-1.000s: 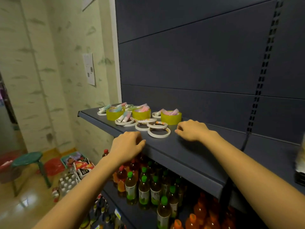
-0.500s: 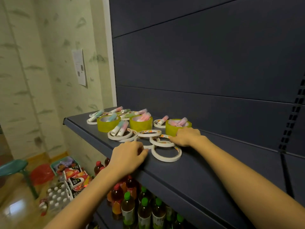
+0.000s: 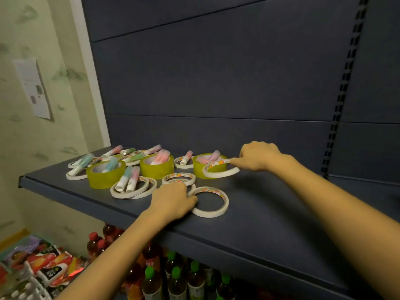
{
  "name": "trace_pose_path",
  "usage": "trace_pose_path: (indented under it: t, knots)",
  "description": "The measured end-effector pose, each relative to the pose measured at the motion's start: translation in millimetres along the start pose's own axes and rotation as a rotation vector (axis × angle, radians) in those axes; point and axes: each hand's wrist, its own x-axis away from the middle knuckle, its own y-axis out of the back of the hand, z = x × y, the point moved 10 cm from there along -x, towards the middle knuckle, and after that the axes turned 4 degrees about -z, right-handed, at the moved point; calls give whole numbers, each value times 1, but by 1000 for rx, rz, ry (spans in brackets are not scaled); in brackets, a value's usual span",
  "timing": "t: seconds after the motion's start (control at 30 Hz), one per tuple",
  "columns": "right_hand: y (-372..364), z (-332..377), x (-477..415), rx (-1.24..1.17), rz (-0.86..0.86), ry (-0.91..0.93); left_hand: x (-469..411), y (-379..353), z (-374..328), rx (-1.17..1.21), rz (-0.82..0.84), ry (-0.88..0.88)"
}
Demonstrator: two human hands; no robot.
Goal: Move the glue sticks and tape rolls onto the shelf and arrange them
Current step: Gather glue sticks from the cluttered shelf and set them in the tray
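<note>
On the dark blue shelf [image 3: 270, 213] lie several thin white tape rolls, three thick yellow tape rolls [image 3: 157, 166] and several pastel glue sticks [image 3: 127, 180], some inside or across the rolls. My right hand [image 3: 257, 155] pinches a white tape roll [image 3: 220, 168] and holds it tilted, lifted against the rightmost yellow roll [image 3: 200, 169]. Fingers curled, my left hand [image 3: 173, 200] rests on the shelf and touches the left rim of a flat white tape roll [image 3: 211, 201]. Another white roll [image 3: 178, 178] lies just behind that hand.
Drink bottles with green and red caps [image 3: 173, 276] fill the lower shelf under the front edge. A basket of snack packets [image 3: 43, 263] stands on the floor at the lower left. A slotted upright [image 3: 342, 87] runs up the back panel at right.
My right hand has picked up a white tape roll and carried it right, tilted beside the yellow roll. My left hand slid forward onto the shelf to the nearest white roll.
</note>
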Motion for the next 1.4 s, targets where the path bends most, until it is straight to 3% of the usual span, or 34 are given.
trace_pose_path:
  t: [0.33,0.77,0.93,1.4]
  knots:
    - [0,-101,95,-19,-107,-337,-16,12,-44,84,-78,-204]
    - [35,-234,308,70,-151,-766,39,15,-250,202,3,-623]
    - [49,-275,374,125,-194,-839,74,21,-317,199,2,-722]
    - [89,-409,578,183,-158,-911,208,31,-525,353,22,-793]
